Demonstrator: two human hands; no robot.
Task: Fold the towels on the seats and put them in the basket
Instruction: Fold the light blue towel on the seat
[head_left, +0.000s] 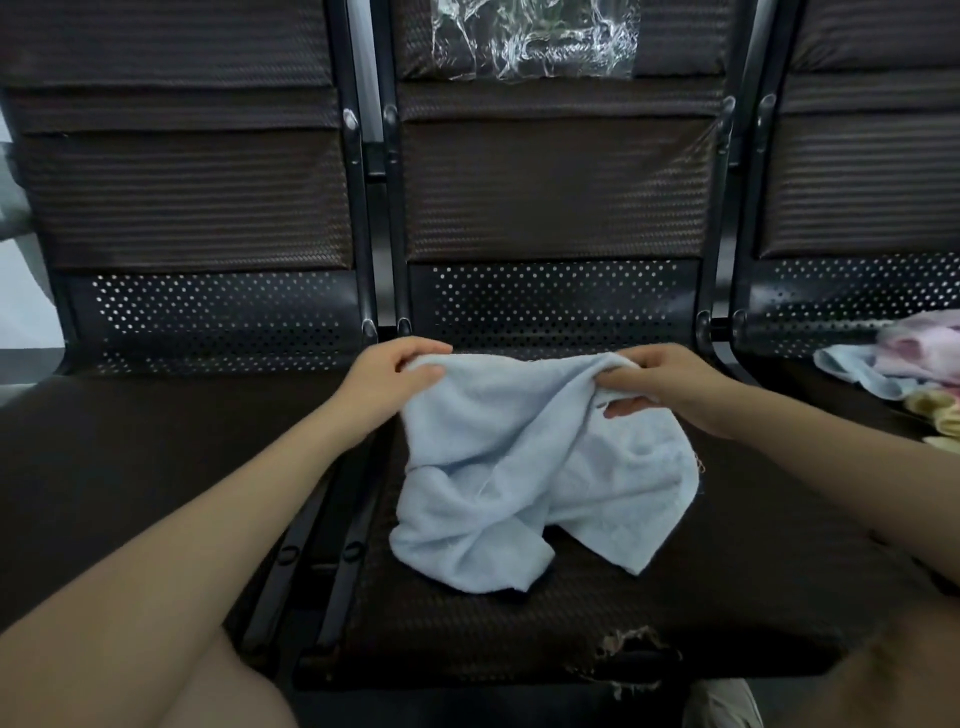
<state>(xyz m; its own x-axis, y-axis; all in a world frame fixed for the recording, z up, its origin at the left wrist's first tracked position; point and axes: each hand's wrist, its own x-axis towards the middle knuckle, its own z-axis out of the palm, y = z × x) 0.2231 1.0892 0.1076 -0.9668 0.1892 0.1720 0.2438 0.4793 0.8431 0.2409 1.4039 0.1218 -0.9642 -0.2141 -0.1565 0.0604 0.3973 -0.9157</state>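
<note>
Light blue terry towel (524, 467) lies crumpled on the middle dark brown woven seat (519, 623) of a black metal bench row; its far edge is lifted off the cushion, the rest sags and bunches toward the near side. Left hand (395, 376) pinches the far left corner, thumb on top, fingers (415, 351) curled over the edge, clamped on the cloth. Right hand (670, 387) grips the far right corner, fingers (631, 406) curled under and around the fabric, thumb over it, also clamped. Towel spans between the two hands, slack in the middle. Both forearms reach in from the near corners. On the right seat (810, 379), at the frame edge, a loose pile of pink, pale blue and yellow towels (904, 364), well apart from the hands. Crinkled clear plastic wrap (535, 36) sits on the middle backrest. Middle seat's front edge is torn, with padding showing (631, 652).
</note>
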